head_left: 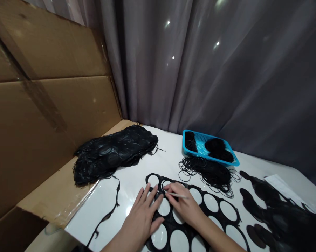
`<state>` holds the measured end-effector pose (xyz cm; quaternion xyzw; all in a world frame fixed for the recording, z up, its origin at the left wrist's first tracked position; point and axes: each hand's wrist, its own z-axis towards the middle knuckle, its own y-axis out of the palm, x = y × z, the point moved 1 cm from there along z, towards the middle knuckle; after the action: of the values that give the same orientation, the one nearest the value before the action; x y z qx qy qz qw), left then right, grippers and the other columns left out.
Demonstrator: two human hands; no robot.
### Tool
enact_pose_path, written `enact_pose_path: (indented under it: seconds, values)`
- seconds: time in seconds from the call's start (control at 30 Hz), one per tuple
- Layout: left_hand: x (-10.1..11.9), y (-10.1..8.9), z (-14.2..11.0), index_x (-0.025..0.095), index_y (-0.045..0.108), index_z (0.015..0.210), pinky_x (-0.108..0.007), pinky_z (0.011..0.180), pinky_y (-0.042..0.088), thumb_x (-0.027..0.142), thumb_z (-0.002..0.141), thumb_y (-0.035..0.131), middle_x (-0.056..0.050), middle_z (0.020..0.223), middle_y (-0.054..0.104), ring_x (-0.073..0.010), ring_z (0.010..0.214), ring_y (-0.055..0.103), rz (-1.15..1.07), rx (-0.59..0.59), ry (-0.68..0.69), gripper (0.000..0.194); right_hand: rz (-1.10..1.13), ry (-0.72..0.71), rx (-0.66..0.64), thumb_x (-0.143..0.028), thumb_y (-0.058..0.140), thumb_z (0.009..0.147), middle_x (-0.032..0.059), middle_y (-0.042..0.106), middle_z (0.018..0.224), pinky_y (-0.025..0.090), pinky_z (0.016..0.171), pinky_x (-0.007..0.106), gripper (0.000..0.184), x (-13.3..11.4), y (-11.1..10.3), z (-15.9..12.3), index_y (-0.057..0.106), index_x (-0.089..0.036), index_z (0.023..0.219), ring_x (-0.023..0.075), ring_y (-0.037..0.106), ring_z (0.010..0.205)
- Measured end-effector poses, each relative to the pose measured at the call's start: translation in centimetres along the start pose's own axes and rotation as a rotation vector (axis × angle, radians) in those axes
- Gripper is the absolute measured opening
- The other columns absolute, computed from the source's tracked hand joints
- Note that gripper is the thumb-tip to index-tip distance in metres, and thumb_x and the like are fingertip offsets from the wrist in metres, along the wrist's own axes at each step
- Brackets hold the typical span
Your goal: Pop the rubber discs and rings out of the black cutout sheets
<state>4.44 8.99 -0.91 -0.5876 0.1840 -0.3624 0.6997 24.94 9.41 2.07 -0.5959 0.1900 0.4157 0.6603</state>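
Observation:
A black rubber-like sheet [205, 217] with rows of round holes lies flat on the white table. My left hand [146, 211] rests on the sheet's left part, palm down with its fingers spread. Close beside it, my right hand [184, 203] pinches a thin pale stick-like tool [177, 195], its tip hidden near the fingers. Both hands are by a hole in the sheet's far row, where a thin black ring [165, 183] shows. Behind them lies a loose heap of thin black rings [209, 171].
A blue basket [210, 159] holds black ring bundles at the back. A thick black sheet stack [113, 154] sits left, by a large cardboard box [50, 98]. Black disc-like pieces [279, 217] lie right, near a white paper [284, 189]. A black strip [105, 217] lies left.

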Motion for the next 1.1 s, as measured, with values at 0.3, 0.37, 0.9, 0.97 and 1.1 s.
enact_pose_path:
  seconds: [0.3,0.37,0.9,0.97,1.1]
  values:
    - [0.3,-0.6,0.3,0.029,0.048,0.146,-0.059,0.11,0.039,0.041,0.088,0.071,-0.009,0.156,0.041,-0.0421,0.145,0.03,0.01,-0.051,-0.033,0.063,-0.347,0.016,0.269,-0.016,0.045,0.092,0.0107,0.07,0.091,0.045,0.084,0.041,0.018,2.6,-3.6,3.0,0.062,-0.02,0.09,0.0271,0.061,0.088]
    - [0.4,-0.9,0.3,0.028,0.048,0.146,-0.06,0.11,0.04,0.041,0.087,0.072,-0.01,0.156,0.041,-0.043,0.145,0.031,0.017,-0.068,-0.032,0.064,-0.332,0.114,0.386,-0.024,0.04,0.095,0.012,0.068,0.087,0.044,0.08,0.039,0.021,3.7,-5.9,4.9,0.057,-0.02,0.084,0.0272,0.06,0.085]
    - [-1.8,-1.3,-1.8,0.02,0.043,0.147,-0.046,0.113,0.042,0.042,0.099,0.057,-0.012,0.146,0.053,-0.0305,0.138,0.047,0.014,0.063,-0.04,0.055,0.24,0.194,-0.074,-0.034,0.055,0.09,0.0003,0.069,0.08,0.046,0.068,0.026,0.02,-1.0,1.7,4.7,0.056,-0.022,0.075,0.0171,0.061,0.073]
    - [-1.9,-1.1,-1.8,0.02,0.043,0.148,-0.044,0.114,0.041,0.042,0.098,0.058,-0.01,0.148,0.052,-0.0289,0.14,0.045,0.011,0.044,-0.017,0.056,0.27,0.212,-0.083,-0.034,0.056,0.09,0.0009,0.069,0.082,0.046,0.069,0.027,0.019,-1.0,1.7,4.6,0.056,-0.022,0.075,0.0174,0.061,0.075]
    - [-2.0,-0.9,-1.8,0.019,0.043,0.147,-0.042,0.115,0.041,0.041,0.097,0.06,-0.009,0.148,0.052,-0.0277,0.14,0.044,0.032,0.019,0.011,0.057,0.266,0.216,-0.089,-0.031,0.057,0.088,0.002,0.069,0.086,0.048,0.076,0.029,0.015,-0.9,1.8,4.6,0.056,-0.022,0.076,0.0191,0.063,0.082]
